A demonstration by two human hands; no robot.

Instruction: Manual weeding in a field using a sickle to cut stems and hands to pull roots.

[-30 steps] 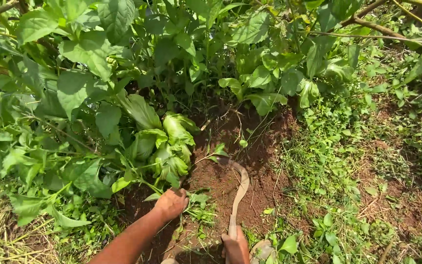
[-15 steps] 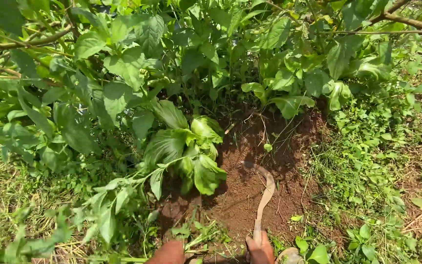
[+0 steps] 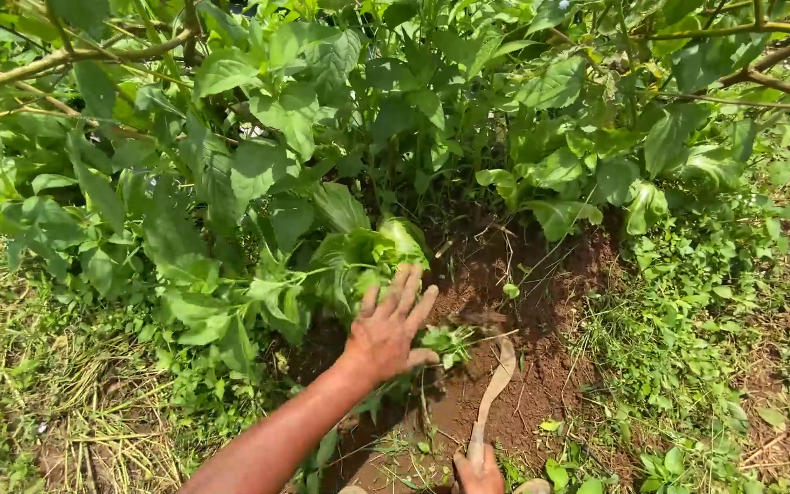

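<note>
My left hand (image 3: 390,327) reaches forward over bare red-brown soil (image 3: 541,366), fingers spread, its fingertips against the drooping leaves of a low green plant (image 3: 363,261); its thumb touches a small tuft of weeds (image 3: 450,340). My right hand (image 3: 479,474) shows only at the bottom edge, closed on the handle of a curved sickle (image 3: 496,389). The blade curves up and away over the soil, just right of the left hand.
Dense broad-leaved bushes (image 3: 322,119) fill the top and left. Thin bare branches (image 3: 66,69) cross overhead at both upper corners. Low weeds (image 3: 688,366) cover the ground on the right, dry cut grass (image 3: 93,430) on the left.
My left hand has moved from the bottom edge forward and up to the plant's leaves, fingers now spread. The view has shifted slightly; the sickle stays in my right hand over the soil.
</note>
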